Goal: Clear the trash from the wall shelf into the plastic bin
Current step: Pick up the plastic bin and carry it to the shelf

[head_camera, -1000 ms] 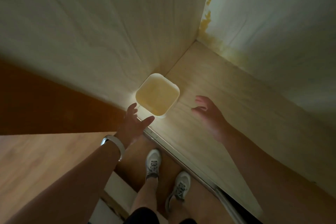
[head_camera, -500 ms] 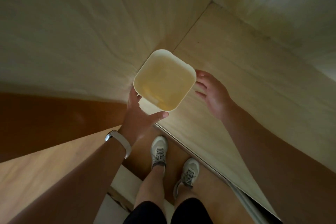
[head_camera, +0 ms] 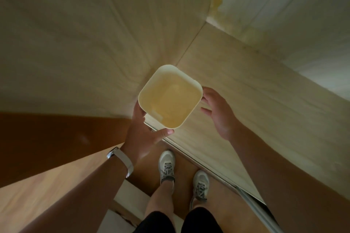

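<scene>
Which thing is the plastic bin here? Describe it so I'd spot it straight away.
Find the seam where the two pale wood-grain panels meet. At the near end of it is the plastic bin, gripped by the left hand, with the right hand at its other side. It is the only container: square, round-cornered, open-topped, pale yellow.

Room over shelf (head_camera: 255,104) rt of bin (head_camera: 170,98); side panel (head_camera: 85,43) tight L.
</scene>
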Motion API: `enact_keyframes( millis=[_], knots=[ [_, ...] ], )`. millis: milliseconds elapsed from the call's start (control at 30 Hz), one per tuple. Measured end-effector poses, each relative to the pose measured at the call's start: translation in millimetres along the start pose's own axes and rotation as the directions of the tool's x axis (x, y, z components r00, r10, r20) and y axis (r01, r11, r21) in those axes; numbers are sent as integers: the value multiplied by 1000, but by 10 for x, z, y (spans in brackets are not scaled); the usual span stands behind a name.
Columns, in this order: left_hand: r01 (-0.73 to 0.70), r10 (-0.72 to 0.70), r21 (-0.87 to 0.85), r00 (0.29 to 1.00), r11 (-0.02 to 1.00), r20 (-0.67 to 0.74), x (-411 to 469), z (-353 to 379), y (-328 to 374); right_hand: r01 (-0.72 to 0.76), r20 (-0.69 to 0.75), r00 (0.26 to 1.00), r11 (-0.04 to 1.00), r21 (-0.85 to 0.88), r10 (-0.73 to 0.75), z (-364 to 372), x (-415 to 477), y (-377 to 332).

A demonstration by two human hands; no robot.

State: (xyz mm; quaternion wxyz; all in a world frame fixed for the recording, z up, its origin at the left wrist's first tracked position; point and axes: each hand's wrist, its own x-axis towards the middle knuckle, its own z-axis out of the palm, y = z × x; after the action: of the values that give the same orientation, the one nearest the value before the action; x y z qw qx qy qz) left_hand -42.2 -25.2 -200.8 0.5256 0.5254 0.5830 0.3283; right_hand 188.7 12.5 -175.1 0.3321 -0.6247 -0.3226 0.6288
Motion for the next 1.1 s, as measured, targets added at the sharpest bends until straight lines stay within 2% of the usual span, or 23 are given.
enact_keyframes(
  millis=[133,333,500,667,800,867,1100],
  knots=[
    [-23,23,5,999,1000,28,-213,6,388,120,-63,990,989,-82,-125,-106,-390,-162],
    [-69,69,72,998,995,5,-702,29,998,223,-12,974,967,-126,-226,-276,-1079,-525],
    [-114,120,79,989,990,-83,-1276,71,1397,332,116,942,919,-212,-314,-408,-1636,-812],
    [-217,236,119,954,969,-184,-1845,119,1684,450,248,886,853,-264,-391,-367,-1991,-931],
    [-194,221,113,918,975,-330,-2297,42,1722,499,344,845,835,-233,-409,-97,-2164,-965],
    [-133,159,89,897,987,-412,-2559,-62,1641,513,413,821,827,-229,-394,139,-2255,-945],
    [-1,47,75,791,997,-610,-3370,-793,1358,573,632,700,789,-221,-332,1168,-2602,-874]
  ],
)
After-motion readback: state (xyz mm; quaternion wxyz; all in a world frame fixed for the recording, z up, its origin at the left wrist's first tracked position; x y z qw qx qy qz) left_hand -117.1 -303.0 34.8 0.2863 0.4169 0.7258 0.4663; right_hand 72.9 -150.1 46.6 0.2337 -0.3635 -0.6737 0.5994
